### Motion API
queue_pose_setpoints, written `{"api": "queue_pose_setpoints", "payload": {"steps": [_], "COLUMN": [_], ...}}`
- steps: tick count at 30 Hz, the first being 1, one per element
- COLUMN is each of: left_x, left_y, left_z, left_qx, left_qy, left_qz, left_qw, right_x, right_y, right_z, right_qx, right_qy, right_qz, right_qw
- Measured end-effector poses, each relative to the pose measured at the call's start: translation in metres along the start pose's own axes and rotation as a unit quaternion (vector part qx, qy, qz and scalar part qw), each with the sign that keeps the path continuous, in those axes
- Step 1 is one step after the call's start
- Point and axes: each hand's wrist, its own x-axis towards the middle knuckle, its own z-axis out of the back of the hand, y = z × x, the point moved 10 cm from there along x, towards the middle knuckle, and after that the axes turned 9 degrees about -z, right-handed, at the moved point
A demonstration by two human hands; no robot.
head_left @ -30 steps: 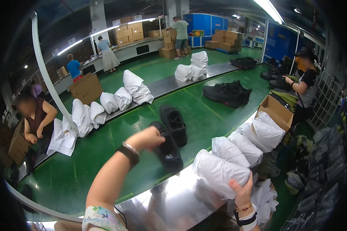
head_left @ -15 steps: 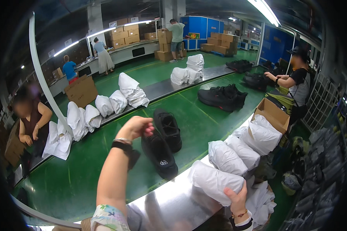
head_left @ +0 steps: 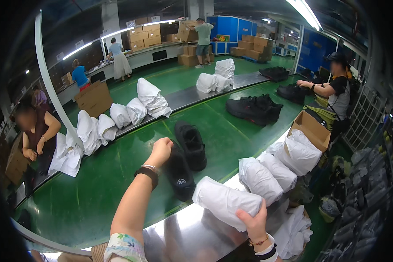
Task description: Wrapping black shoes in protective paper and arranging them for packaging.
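Observation:
On the green belt stands a pair of black shoes: the near shoe [head_left: 181,177] and, to its right, the far shoe [head_left: 191,148]. My left hand [head_left: 162,151] is closed at the near shoe's upper left edge, its fingertips partly hidden against the dark material. My right hand [head_left: 254,217] grips the right end of a white paper-wrapped bundle [head_left: 222,201], thumb on top, above the metal ledge [head_left: 192,233]. What the paper covers cannot be seen. Just beyond that bundle lie more white wrapped bundles [head_left: 260,181].
An open cardboard box [head_left: 311,131] stands past the bundles. White wrapped stacks [head_left: 152,99] line the far ledge. More black shoes [head_left: 253,109] sit farther along the belt. One co-worker [head_left: 336,89] handles shoes at right; another [head_left: 39,131] stands at left beside a white post [head_left: 52,83].
My right hand has brought the wrapped bundle left and slightly up, toward the shoes. My left hand has closed down at the near shoe, which has shifted slightly left.

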Motion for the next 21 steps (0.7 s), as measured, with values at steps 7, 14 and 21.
{"api": "queue_pose_setpoints", "payload": {"steps": [7, 14, 21], "left_x": [-0.044, -0.045, -0.042], "left_y": [0.009, 0.015, 0.031], "left_z": [-0.019, -0.007, -0.015], "left_qx": [-0.261, -0.058, -0.136], "left_qy": [0.114, 0.035, 0.123], "left_qz": [0.146, -0.024, 0.053], "left_qw": [0.948, 0.997, 0.982], "right_x": [0.042, 0.073, 0.089], "right_y": [0.051, 0.047, 0.039], "right_z": [-0.062, -0.139, -0.201], "right_qx": [-0.176, -0.332, -0.425], "right_qy": [0.028, 0.076, 0.076], "right_qz": [0.136, 0.142, 0.172], "right_qw": [0.974, 0.929, 0.886]}}
